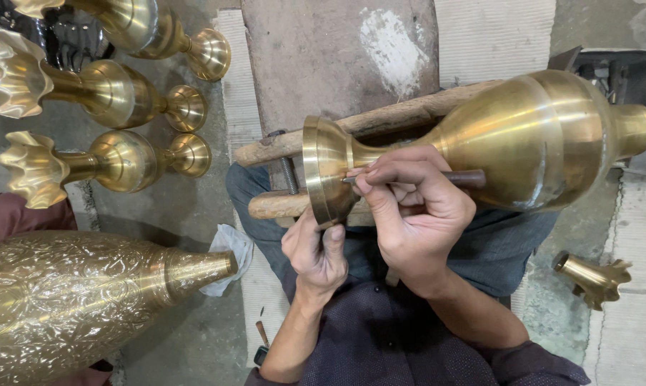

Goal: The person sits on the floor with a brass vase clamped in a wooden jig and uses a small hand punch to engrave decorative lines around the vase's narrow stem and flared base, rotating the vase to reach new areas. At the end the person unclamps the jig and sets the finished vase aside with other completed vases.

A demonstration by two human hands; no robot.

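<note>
Brass vase (523,143) under right hand (416,214), fingers closed around graver (444,176).

The engraved vase (73,304) runs off the left edge — the tool (437,177) tip hides behind the right hand's fingers (380,179).

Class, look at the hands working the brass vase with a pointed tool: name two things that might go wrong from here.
1. The tool tip meets the vase on its curved, polished foot; it might skid and scratch the brass or jab the left hand gripping the foot's rim just below.
2. The vase lies sideways on a wooden clamp over the lap, so it may roll if the left hand loosens.
</note>
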